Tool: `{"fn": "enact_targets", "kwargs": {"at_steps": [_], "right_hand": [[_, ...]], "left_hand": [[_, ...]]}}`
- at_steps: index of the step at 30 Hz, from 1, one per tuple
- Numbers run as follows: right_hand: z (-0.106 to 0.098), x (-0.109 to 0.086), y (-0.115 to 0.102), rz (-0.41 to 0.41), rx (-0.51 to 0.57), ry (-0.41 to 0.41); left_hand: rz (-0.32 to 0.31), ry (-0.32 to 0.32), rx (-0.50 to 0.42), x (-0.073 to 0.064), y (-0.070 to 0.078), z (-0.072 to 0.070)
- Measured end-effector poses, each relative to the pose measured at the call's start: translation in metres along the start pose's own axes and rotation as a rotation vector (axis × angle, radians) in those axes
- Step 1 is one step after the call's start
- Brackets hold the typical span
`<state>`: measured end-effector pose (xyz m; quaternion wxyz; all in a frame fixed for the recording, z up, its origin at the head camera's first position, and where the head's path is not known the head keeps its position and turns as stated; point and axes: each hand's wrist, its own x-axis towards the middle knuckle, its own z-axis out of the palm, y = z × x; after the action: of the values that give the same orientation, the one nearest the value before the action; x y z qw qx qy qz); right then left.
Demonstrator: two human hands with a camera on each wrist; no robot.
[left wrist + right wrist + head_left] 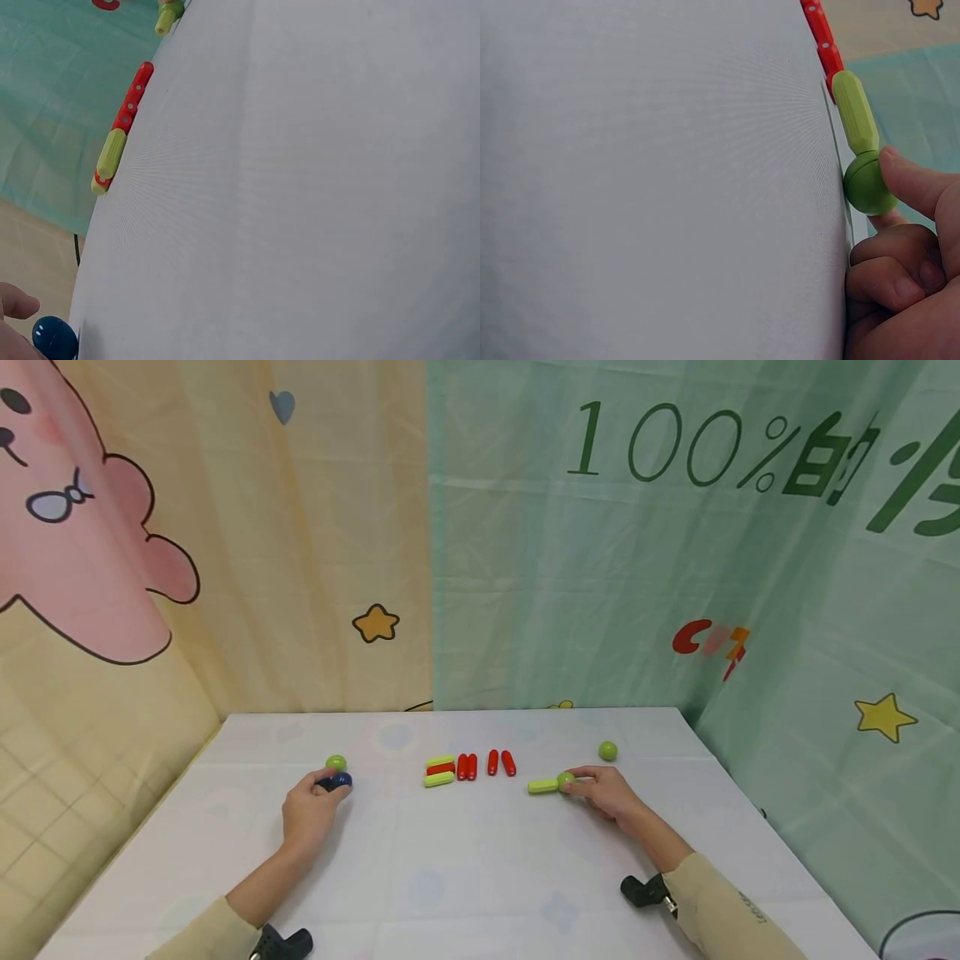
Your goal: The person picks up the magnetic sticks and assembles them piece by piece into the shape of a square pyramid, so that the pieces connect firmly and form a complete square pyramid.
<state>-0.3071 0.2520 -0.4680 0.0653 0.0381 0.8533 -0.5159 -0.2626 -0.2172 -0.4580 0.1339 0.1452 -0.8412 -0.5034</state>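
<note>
At the left of the table, my left hand (309, 814) has its thumb and fingers around a dark blue ball (342, 780). More dark blue shows between the fingers, partly hidden. A green ball (336, 763) lies just beyond these fingertips. Over on the right, my right hand (606, 793) pinches a green ball (868, 184) between thumb and fingers. A yellow-green ribbed rod (855, 112) is joined to that ball and points left, away from the hand. The other right fingers are curled under, low against the tabletop.
Between the hands, two yellow-green rods (438, 780) flank a red rod (441, 769). Several more red rods (492, 762) lie to their right. Another green ball (608, 750) sits beyond my right hand. Printed curtains (510, 568) hang behind the white table (450, 893).
</note>
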Motion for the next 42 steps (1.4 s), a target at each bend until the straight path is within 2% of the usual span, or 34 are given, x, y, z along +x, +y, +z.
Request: {"fn": "enact_targets", "kwargs": {"at_steps": [9,24,33,42], "right_hand": [[0.000,-0.001,-0.001,-0.004,0.003,-0.003],[0.001,-0.003,-0.002,-0.005,-0.009,0.011],[0.001,-0.001,-0.002,0.004,-0.013,0.005],[0.002,0.000,-0.001,0.002,-0.028,0.019]], "left_hand": [[0.026,0.020,0.044,0.006,-0.007,0.002],[0.063,0.002,0.160,0.009,-0.010,0.009],[0.066,0.005,0.152,0.008,-0.011,0.009],[0.046,-0.027,0.114,0.004,-0.005,0.012]]}}
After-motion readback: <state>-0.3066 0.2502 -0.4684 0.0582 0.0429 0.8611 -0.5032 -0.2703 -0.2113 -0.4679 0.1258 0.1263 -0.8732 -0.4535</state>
